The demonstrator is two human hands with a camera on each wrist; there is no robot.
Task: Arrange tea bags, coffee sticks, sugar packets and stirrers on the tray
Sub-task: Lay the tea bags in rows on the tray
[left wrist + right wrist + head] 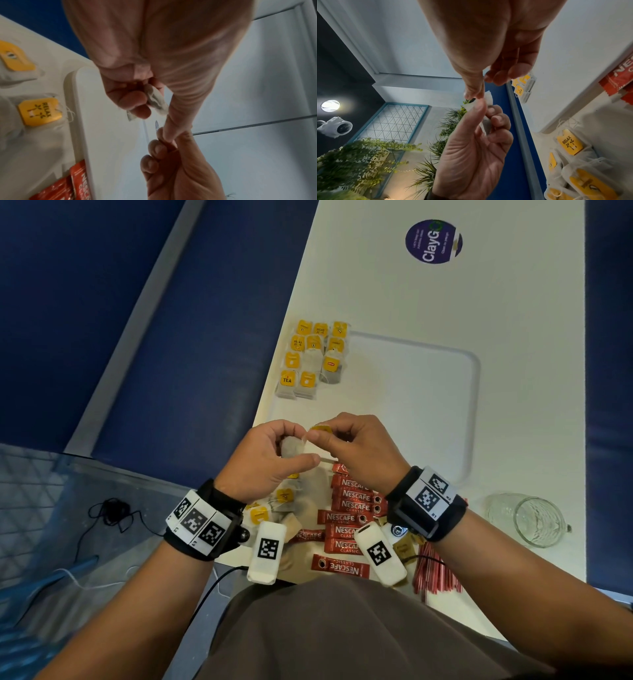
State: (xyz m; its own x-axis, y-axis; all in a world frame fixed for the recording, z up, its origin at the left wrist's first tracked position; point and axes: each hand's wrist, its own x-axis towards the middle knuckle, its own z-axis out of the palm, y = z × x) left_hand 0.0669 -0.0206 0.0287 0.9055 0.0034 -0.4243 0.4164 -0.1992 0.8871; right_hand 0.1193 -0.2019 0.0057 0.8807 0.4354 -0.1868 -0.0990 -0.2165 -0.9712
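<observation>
While pinched, tea bag (294, 445) btwn hands.

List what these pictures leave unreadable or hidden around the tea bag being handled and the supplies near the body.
- Held tea bag: head view, mostly covered by left hand and right hand; its tag print is blurred.
- Coffee sticks: head view, partly hidden by the wrist cameras.
- Stirrers: head view, right forearm crosses them.
- Sugar packets: not surely identifiable.

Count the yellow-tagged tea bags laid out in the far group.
10 yellow-tagged tea bags, rows of three, three, two, two at the white plastic tray's far-left corner; more may lie hidden.
</observation>
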